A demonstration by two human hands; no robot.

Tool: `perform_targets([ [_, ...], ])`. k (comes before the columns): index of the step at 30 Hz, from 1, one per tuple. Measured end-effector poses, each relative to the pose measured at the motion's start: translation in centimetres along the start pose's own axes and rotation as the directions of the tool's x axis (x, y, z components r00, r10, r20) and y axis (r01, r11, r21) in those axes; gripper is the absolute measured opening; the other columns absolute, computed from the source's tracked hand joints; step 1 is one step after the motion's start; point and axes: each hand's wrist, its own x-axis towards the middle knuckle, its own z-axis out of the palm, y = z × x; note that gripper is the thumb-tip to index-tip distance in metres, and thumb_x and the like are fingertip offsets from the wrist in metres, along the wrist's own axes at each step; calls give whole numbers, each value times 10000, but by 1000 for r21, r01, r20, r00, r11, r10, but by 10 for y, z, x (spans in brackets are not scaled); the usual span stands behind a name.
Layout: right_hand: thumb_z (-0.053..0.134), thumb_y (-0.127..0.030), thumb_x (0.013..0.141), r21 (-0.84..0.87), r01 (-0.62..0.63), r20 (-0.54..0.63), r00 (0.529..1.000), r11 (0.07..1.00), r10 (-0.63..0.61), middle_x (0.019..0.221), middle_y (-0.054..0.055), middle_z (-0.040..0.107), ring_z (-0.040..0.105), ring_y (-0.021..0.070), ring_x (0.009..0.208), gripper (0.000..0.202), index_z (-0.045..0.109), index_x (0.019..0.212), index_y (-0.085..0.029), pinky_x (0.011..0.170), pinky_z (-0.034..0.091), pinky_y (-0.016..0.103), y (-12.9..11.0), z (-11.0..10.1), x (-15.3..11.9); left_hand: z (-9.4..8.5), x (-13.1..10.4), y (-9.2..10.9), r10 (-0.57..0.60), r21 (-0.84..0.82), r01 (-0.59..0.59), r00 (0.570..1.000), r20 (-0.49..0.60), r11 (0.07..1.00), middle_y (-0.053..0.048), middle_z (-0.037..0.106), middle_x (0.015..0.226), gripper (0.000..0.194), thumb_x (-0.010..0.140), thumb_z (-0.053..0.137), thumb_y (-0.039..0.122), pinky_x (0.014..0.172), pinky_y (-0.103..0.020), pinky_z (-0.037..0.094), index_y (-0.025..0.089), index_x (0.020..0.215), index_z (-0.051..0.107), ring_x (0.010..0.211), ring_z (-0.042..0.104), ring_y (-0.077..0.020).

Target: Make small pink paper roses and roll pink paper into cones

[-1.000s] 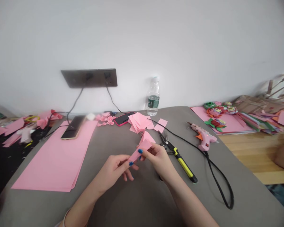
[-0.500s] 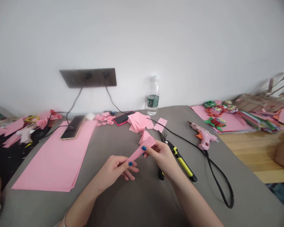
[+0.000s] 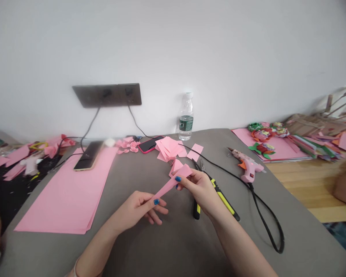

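Note:
A narrow folded strip of pink paper (image 3: 168, 186) stretches between my two hands above the grey table. My left hand (image 3: 142, 207) pinches its lower end between thumb and forefinger, with the other fingers spread beneath. At the upper, wider end, my right hand (image 3: 197, 187) grips the strip with thumb and fingers. Just behind it lies a pile of small pink paper squares (image 3: 169, 148), with a folded pink piece (image 3: 175, 166) at its near side. Pliers (image 3: 223, 200) with black and yellow handles lie partly hidden under my right hand and wrist.
Right of the pliers rests a pink glue gun (image 3: 249, 169) with a looping black cord. A water bottle (image 3: 186, 119) stands against the wall. Large pink sheets (image 3: 60, 200) with a phone (image 3: 89, 156) on top lie left. Paper flowers (image 3: 265, 136) sit far right. Parts of other people show at both sides.
My hands have drawn slightly apart along the pink strip: the right has shifted a little to the right, the left slightly left and down. Everything else stays in place.

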Motion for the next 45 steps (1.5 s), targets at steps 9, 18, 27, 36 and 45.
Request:
perform_targets([
  [9,804,-501,692,42,-16,-35,999,999,18,751,47,711,602,141,589,373,749,833,-160,624,517,290,3,-8,2,-11,-8,-3,-16,-2,16,1000,16,1000,-164,778,1026,413,937,539,497,631,-266,532,135,1036,712,758,764,-216],
  [18,796,-506,709,43,-16,-32,999,999,17,821,69,730,598,135,602,367,761,836,-164,651,536,296,4,-10,0,-4,-8,-6,28,31,-26,998,-58,999,-171,789,917,447,939,504,525,628,-283,542,116,928,684,677,753,-208],
  [27,809,-517,686,59,-37,-45,998,998,40,807,68,728,597,133,591,388,758,830,-160,653,537,295,3,-8,0,-4,-8,-1,46,35,-46,999,-20,998,-154,782,981,415,936,540,504,652,-274,550,127,1011,698,722,756,-201],
  [36,830,-468,686,127,-62,-19,998,990,64,759,41,717,592,120,589,352,755,842,-161,645,526,275,5,-6,-1,1,-2,-5,99,40,-96,990,-98,995,-177,786,922,489,920,524,568,604,-282,543,110,930,694,694,756,-223],
  [45,801,-478,710,60,-42,42,998,997,40,698,28,705,604,134,575,354,753,849,-155,613,517,273,16,1,-3,2,2,-6,57,30,-56,998,-37,998,-172,782,975,461,925,540,526,633,-292,553,106,1031,698,717,763,-225],
])
